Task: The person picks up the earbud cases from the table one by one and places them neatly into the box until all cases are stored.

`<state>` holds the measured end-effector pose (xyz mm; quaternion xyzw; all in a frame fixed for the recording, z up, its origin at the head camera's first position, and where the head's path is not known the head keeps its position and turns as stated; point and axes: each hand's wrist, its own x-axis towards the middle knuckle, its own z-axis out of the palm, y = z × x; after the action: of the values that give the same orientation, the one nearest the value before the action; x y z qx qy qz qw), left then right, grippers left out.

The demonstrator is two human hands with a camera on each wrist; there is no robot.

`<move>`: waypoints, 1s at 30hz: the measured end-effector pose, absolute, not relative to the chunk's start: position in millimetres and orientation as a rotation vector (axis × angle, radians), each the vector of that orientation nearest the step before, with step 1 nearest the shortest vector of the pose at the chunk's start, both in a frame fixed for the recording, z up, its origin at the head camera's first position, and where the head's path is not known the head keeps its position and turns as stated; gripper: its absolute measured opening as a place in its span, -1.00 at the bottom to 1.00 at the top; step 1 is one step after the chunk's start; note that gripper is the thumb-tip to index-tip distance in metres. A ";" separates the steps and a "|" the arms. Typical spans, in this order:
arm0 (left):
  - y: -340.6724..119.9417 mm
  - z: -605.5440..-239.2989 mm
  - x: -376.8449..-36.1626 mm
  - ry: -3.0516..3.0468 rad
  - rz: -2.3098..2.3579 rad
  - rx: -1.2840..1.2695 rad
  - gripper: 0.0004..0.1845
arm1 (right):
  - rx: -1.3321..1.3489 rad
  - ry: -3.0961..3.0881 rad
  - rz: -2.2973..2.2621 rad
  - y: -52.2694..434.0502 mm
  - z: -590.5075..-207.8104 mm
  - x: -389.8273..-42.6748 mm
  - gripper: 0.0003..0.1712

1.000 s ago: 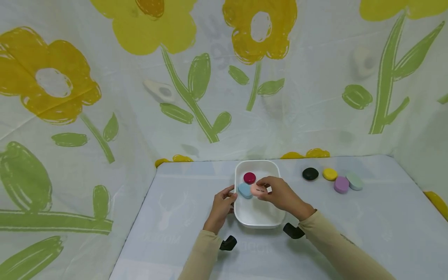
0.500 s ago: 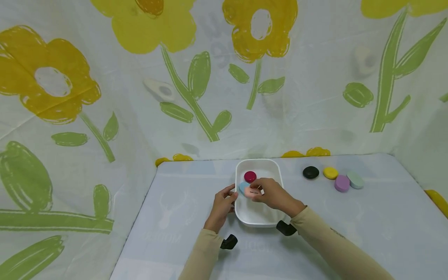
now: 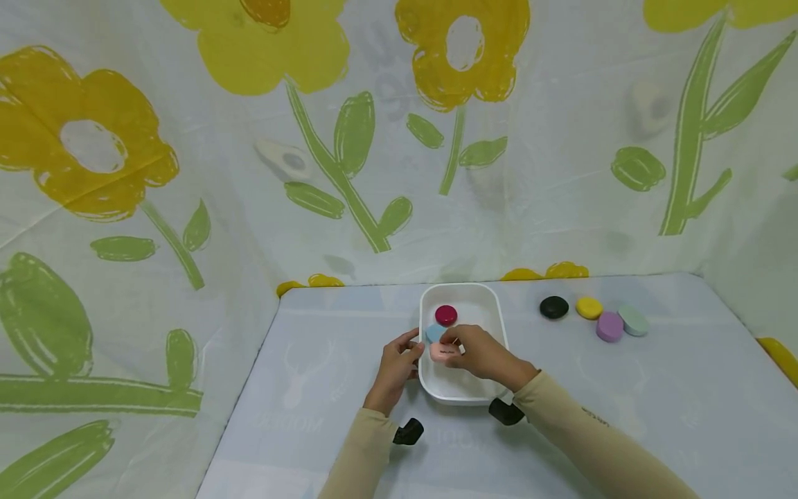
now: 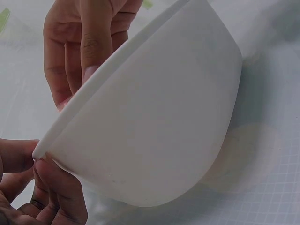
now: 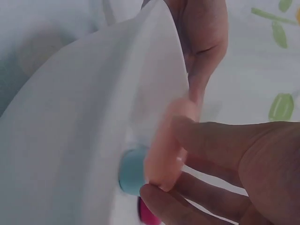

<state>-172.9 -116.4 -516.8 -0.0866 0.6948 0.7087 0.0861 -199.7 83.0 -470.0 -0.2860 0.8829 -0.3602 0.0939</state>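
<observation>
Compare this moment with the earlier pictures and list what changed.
The right hand carried the pink piece leftward and toward the person inside the white dish, still pinching it. The left hand stays on the dish's rim; the other pieces lie unmoved.

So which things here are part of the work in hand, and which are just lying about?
In use:
- pink disc, pinched by the right hand
- white tray, rim held by the left hand
- blue disc and magenta disc, in the tray

Lying about on the table:
- black disc
- yellow disc
- purple disc
- pale green disc
</observation>
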 end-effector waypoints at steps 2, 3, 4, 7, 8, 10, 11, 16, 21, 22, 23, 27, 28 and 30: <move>-115.9 -517.1 -173.3 2.069 2.112 -0.270 -0.51 | -0.806 2.616 -1.054 83.8 -469.5 -198.6 -0.74; -115.5 -517.4 -173.5 2.070 2.109 -0.277 -0.52 | -0.779 2.614 -1.053 84.9 -469.1 -198.0 -0.70; -115.2 -517.2 -173.6 2.070 2.108 -0.281 -0.52 | -0.751 2.615 -1.059 86.3 -468.3 -197.2 -0.65; -114.0 -517.1 -173.7 2.068 2.104 -0.292 -0.52 | -0.702 2.612 -1.089 94.7 -465.1 -194.1 -0.62; -113.8 -516.9 -173.5 2.067 2.103 -0.294 -0.51 | -0.696 2.620 -1.103 98.7 -464.3 -193.0 -0.62; -113.6 -516.3 -173.2 2.065 2.105 -0.294 -0.51 | -0.667 2.625 -1.146 107.7 -461.8 -190.2 -0.62; -113.5 -516.1 -173.0 2.064 2.105 -0.294 -0.51 | -0.652 2.630 -1.166 112.6 -460.8 -188.8 -0.62; -113.9 -515.3 -173.1 2.069 2.104 -0.296 -0.51 | -0.547 2.691 -1.276 138.6 -458.9 -184.7 -0.61; -113.9 -515.4 -173.4 2.066 2.108 -0.294 -0.51 | -0.486 2.818 -1.324 169.3 -462.3 -183.1 -0.61; -113.8 -515.4 -173.4 2.066 2.109 -0.292 -0.51 | -0.472 2.842 -1.324 175.7 -463.4 -182.6 -0.60; -113.7 -515.6 -173.3 2.064 2.108 -0.295 -0.51 | -0.458 2.864 -1.324 182.5 -465.0 -182.5 -0.59; -113.2 -515.8 -172.9 2.064 2.101 -0.304 -0.51 | -0.386 2.945 -1.303 209.2 -472.2 -181.0 -0.56; -113.1 -515.8 -172.9 2.064 2.101 -0.304 -0.51 | -0.365 2.959 -1.307 215.9 -474.1 -180.4 -0.55; -112.8 -515.3 -172.9 2.064 2.101 -0.309 -0.51 | -0.334 2.986 -1.326 229.2 -478.2 -179.5 -0.55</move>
<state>-172.9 -112.8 -515.3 -0.1038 0.6942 0.7065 0.0899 -179.5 229.2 -478.2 -0.1015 0.9069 -0.4027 -0.0715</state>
